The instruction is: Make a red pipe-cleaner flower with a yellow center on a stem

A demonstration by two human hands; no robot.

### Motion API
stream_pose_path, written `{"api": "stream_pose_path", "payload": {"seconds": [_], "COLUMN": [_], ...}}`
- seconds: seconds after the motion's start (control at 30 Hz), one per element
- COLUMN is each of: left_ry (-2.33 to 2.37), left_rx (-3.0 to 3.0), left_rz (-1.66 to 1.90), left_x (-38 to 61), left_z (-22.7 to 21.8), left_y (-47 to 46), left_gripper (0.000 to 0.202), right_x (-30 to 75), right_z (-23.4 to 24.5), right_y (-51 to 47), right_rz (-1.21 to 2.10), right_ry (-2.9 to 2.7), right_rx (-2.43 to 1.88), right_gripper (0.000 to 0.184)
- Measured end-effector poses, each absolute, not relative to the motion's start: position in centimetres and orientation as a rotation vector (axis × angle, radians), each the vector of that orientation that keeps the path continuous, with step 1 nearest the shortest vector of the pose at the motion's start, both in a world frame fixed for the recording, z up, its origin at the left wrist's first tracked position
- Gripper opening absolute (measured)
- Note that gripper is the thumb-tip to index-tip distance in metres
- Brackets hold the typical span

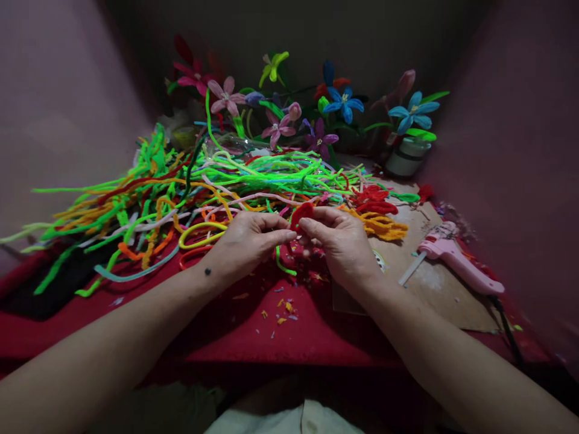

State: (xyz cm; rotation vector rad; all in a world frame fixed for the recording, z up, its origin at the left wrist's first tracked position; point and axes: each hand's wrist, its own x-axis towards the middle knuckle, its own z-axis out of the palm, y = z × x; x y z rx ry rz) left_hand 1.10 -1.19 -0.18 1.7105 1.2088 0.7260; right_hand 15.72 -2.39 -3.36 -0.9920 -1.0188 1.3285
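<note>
A red pipe cleaner (302, 212), bent into a small petal-like loop, is pinched between my two hands over the middle of the table. My left hand (248, 238) holds its lower end with thumb and fingertips. On the other side, my right hand (341, 238) grips the loop between thumb and index finger. Close to the right hand lie red looped pipe cleaners (373, 199) and a bundle of orange ones (380, 225). Scissors with yellow handles (203, 228) seem to lie beside my left wrist, partly covered.
A large heap of coloured pipe cleaners (271, 175) spreads across the back and left. Behind it stand pipe-cleaner flowers, including a blue one (346, 105), and a jar (408, 158). On the right, a pink glue gun (456, 256) rests on cardboard (465, 304). Scraps litter the red cloth (253, 343).
</note>
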Motion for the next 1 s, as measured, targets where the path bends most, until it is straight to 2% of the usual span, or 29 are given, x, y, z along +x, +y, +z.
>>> {"api": "stream_pose_path", "payload": {"seconds": [0.17, 0.33, 0.47, 0.6, 1.0], "left_ry": [1.229, 1.268, 1.159, 1.116, 1.106], "left_rx": [1.575, 1.670, 1.613, 1.425, 1.565], "left_rz": [0.778, 0.679, 0.820, 0.828, 0.857], "left_x": [1.2, 0.9, 0.3, 0.2, -0.1], "left_z": [-0.6, -0.7, -0.2, -0.2, -0.8], "left_y": [-1.5, -0.8, -0.4, -0.5, -0.5], "left_gripper": [0.017, 0.012, 0.017, 0.012, 0.017], "right_x": [15.5, 15.5, 15.4, 15.3, 15.5], "right_z": [-3.3, -3.4, -3.3, -3.3, -2.8], "right_y": [-2.8, -2.9, -3.0, -3.2, -3.3], "right_rz": [1.307, 1.204, 1.325, 1.441, 1.415], "right_ry": [-1.079, -1.166, -1.157, -1.202, -1.241], "right_rx": [-1.052, -1.069, -1.101, -1.075, -1.179], "right_gripper": [0.021, 0.020, 0.018, 0.018, 0.017]}}
